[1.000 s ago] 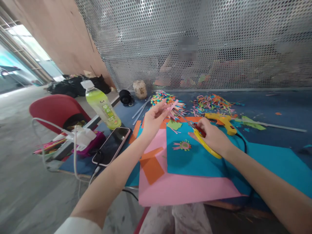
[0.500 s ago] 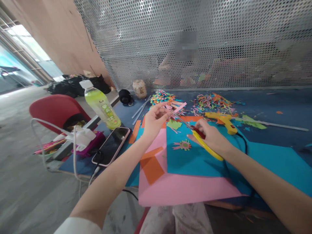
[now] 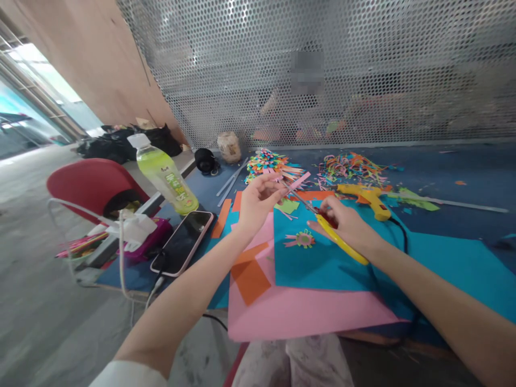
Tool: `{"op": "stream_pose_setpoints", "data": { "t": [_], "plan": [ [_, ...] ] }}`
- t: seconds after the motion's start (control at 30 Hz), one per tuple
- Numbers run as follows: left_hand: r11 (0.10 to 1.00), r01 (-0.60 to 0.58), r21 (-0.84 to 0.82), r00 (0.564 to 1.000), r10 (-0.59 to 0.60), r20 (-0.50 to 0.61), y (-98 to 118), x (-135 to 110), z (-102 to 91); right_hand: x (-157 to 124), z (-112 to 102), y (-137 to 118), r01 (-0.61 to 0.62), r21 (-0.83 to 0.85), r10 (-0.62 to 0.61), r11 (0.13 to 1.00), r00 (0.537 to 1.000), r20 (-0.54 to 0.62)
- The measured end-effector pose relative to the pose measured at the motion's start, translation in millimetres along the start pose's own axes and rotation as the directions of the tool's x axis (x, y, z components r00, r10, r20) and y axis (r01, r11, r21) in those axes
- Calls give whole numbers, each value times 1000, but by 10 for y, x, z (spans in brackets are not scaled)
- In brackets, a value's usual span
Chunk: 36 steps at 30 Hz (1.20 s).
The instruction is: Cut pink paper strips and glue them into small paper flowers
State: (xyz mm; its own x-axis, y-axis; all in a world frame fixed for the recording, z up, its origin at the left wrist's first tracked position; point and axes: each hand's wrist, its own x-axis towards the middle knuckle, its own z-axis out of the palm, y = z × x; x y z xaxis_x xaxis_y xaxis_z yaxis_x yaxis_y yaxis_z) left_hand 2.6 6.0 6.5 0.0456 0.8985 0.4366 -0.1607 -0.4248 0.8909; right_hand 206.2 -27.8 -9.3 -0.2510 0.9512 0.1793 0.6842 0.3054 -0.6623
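My left hand (image 3: 261, 200) pinches a narrow pink paper strip (image 3: 300, 181) above the far part of the paper sheets. My right hand (image 3: 342, 219) is wrapped around yellow-handled scissors (image 3: 341, 241), whose blades reach left to the strip beside my left fingertips. Under both hands lies a blue paper sheet (image 3: 314, 271) on top of a pink sheet (image 3: 258, 317). On the blue sheet rests a small paper rosette (image 3: 305, 238) in pink and green with pink tails. A light green paper piece (image 3: 288, 206) lies below my left fingers.
Behind my hands are a heap of coloured paper pieces (image 3: 266, 164) and a pile of curled scraps (image 3: 352, 167). A yellow glue gun (image 3: 368, 199) lies right, glue sticks (image 3: 233, 183) left. A green drink bottle (image 3: 167, 177) and a phone (image 3: 183, 243) are further left.
The scissor blades have moved slightly up and left, to the pink strip by my left fingertips. Both hands keep their grips, and the view has shifted a little.
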Motion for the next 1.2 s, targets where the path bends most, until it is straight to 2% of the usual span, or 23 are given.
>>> {"op": "stream_pose_setpoints", "data": {
  "t": [0.3,0.53,0.9,1.0,1.1,1.17,1.2],
  "plan": [
    [996,-68,-53,998,68,5,-81,36,-29,5,-9,-23,-9,35,10,999,1000,-25],
    [998,-2,-56,998,5,56,-80,43,-44,9,-3,9,-24,50,25,998,999,-30],
    [998,48,-27,998,-47,28,-44,70,-71,20,9,-5,-55,60,58,997,997,-51],
    [992,118,39,983,-122,136,-48,61,-92,26,0,-1,-43,74,49,996,995,-89],
    [962,168,215,902,-238,361,-80,14,-82,39,-20,16,-51,140,69,989,990,-124],
    [922,92,376,849,-270,454,-109,-22,-67,54,-35,41,-52,165,79,985,984,-160],
    [893,34,449,838,-270,475,-125,-34,-64,63,-41,59,-48,165,78,985,981,-178]
  ]
}}
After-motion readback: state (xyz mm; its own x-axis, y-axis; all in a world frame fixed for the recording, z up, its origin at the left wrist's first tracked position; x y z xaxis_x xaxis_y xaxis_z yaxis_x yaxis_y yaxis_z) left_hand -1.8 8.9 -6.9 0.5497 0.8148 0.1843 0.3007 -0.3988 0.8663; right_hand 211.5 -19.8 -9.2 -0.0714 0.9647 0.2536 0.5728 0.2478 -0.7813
